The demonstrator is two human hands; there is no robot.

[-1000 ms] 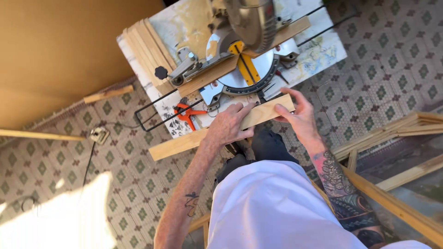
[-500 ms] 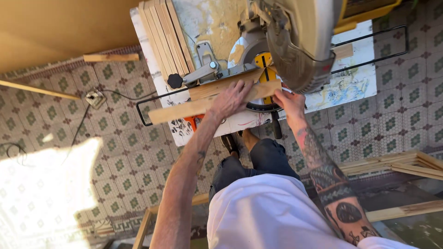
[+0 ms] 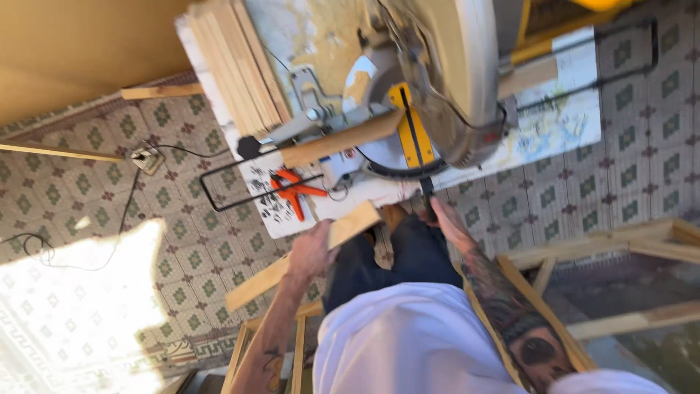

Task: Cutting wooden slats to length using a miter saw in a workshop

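- Two bare hands at work, entered near to far; the frame is motion-blurred, so fine detail is limited.
- Left hand (image 3: 312, 250): forearm rises from 7 o'clock; fingers wrapped over the long pale wooden batten (image 3: 299, 268), a closed grip near its upper end.
- Long pale wooden batten: lies slantwise from 8 o'clock up towards centre, its lower end well out over the green-and-cream patterned tile floor (image 3: 219, 241), apart from the saw table.
- Right hand (image 3: 445, 219): tattooed forearm runs up from 5 o'clock; the hand reaches to the front edge of the paint-stained white work table (image 3: 561, 128); whether it grasps anything cannot be told.
- Handling note (judgement): one-handed carry of so long a piece wants a firm hold nearer its balance point, and the free end kept away from legs and frames.
- Orange plastic clamp (image 3: 294, 191): on the table, 11 o'clock of the left hand.
- Grey-and-yellow mitre saw (image 3: 430, 87): at 12 o'clock, a short timber length (image 3: 343, 140) against its fence.
- Stack of pale wooden slats (image 3: 237, 73): 11 o'clock, far left of table.
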